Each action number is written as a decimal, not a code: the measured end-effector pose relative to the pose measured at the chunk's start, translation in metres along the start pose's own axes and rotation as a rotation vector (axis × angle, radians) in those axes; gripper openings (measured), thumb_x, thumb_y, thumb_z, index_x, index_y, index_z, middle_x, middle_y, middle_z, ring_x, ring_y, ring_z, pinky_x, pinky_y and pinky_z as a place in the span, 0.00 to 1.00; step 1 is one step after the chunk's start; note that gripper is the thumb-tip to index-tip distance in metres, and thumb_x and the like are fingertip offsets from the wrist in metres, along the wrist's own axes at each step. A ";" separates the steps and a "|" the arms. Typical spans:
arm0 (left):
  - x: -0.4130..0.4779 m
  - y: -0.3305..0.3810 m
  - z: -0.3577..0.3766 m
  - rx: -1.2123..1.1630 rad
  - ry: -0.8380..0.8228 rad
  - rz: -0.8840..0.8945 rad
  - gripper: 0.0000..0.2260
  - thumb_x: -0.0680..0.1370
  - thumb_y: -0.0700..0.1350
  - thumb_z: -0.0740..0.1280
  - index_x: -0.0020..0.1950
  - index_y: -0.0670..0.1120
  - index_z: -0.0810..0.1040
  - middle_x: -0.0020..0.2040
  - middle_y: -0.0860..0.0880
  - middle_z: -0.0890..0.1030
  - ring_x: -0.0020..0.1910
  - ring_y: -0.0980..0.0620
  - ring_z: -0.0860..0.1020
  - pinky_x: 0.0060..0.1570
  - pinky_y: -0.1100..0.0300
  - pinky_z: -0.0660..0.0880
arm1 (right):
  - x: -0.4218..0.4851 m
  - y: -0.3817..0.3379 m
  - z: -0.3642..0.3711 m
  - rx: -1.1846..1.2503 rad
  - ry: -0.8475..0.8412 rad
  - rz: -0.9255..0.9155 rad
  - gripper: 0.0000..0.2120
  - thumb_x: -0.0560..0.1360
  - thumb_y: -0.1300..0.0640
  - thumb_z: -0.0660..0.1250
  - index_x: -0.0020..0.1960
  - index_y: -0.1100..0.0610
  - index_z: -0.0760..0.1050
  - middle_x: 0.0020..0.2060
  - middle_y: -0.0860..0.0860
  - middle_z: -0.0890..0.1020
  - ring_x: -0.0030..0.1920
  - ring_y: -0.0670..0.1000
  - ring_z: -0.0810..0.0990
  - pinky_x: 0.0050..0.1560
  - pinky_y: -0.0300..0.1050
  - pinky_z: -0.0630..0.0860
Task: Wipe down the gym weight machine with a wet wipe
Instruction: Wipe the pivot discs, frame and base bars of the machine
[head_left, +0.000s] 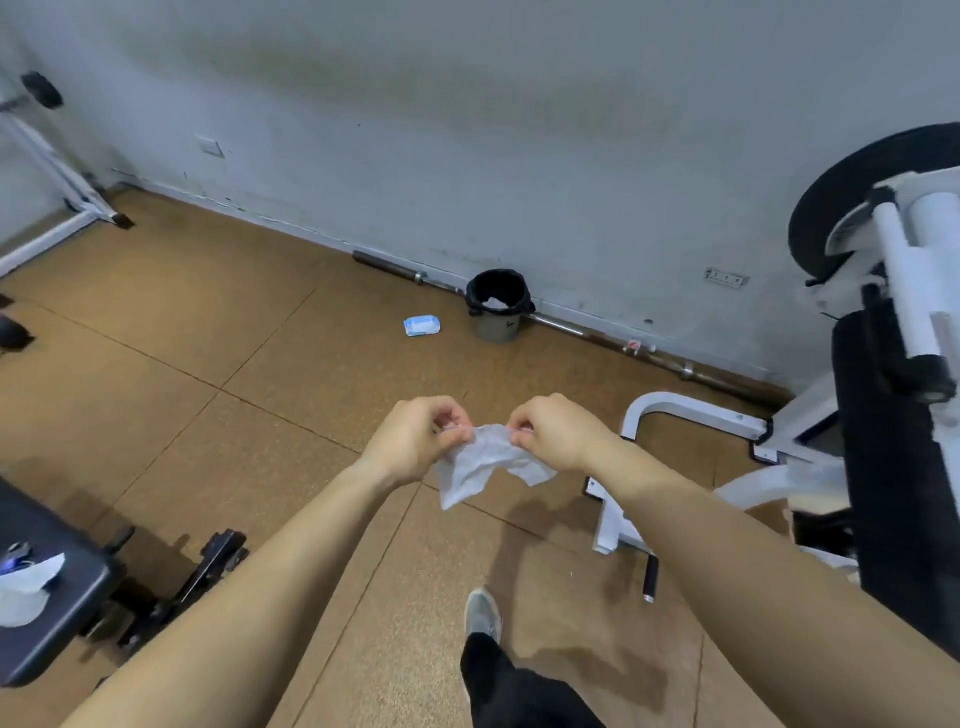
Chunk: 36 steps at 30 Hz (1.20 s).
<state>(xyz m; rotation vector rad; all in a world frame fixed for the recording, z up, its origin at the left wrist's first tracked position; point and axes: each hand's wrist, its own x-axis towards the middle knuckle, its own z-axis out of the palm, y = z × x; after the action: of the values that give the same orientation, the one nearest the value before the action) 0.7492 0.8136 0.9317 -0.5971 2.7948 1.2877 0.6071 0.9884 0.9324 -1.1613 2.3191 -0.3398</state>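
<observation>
A crumpled white wet wipe (480, 465) hangs between my two hands at the middle of the view, above the cork floor. My left hand (415, 439) pinches its left top edge and my right hand (553, 434) pinches its right top edge, so the wipe is stretched between them. The white-framed weight machine (893, 291) with black pads and a black weight plate stands at the right, apart from my hands.
A blue-and-white wipes pack (422, 326) lies on the floor next to a black-lined bin (498, 306) by the wall. A barbell (571, 327) runs along the skirting. A black bench (47, 582) carrying another wipe sits at the lower left. My grey shoe (483, 613) is below.
</observation>
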 end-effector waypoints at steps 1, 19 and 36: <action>0.021 -0.001 -0.011 0.015 0.016 -0.012 0.06 0.77 0.48 0.74 0.41 0.55 0.80 0.38 0.55 0.83 0.39 0.58 0.80 0.41 0.59 0.77 | 0.023 0.002 -0.012 0.003 -0.006 -0.013 0.07 0.81 0.53 0.64 0.51 0.50 0.81 0.44 0.48 0.83 0.44 0.51 0.80 0.45 0.50 0.78; 0.424 0.053 -0.067 0.129 0.023 0.041 0.07 0.78 0.53 0.71 0.41 0.54 0.80 0.39 0.56 0.83 0.41 0.58 0.81 0.42 0.57 0.77 | 0.282 0.167 -0.211 0.120 0.004 0.166 0.11 0.82 0.53 0.61 0.45 0.56 0.77 0.35 0.50 0.78 0.35 0.50 0.73 0.37 0.47 0.69; 0.796 0.272 0.029 0.107 -0.306 0.441 0.04 0.79 0.46 0.70 0.45 0.54 0.81 0.35 0.56 0.83 0.31 0.61 0.81 0.40 0.61 0.76 | 0.349 0.425 -0.448 0.011 0.228 0.626 0.09 0.81 0.57 0.60 0.43 0.51 0.74 0.43 0.50 0.78 0.47 0.56 0.78 0.50 0.52 0.78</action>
<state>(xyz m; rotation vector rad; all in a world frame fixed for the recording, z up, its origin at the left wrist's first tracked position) -0.0864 0.7270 0.9817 0.2216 2.7910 1.1445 -0.0983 0.9608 1.0018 -0.3559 2.7227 -0.2568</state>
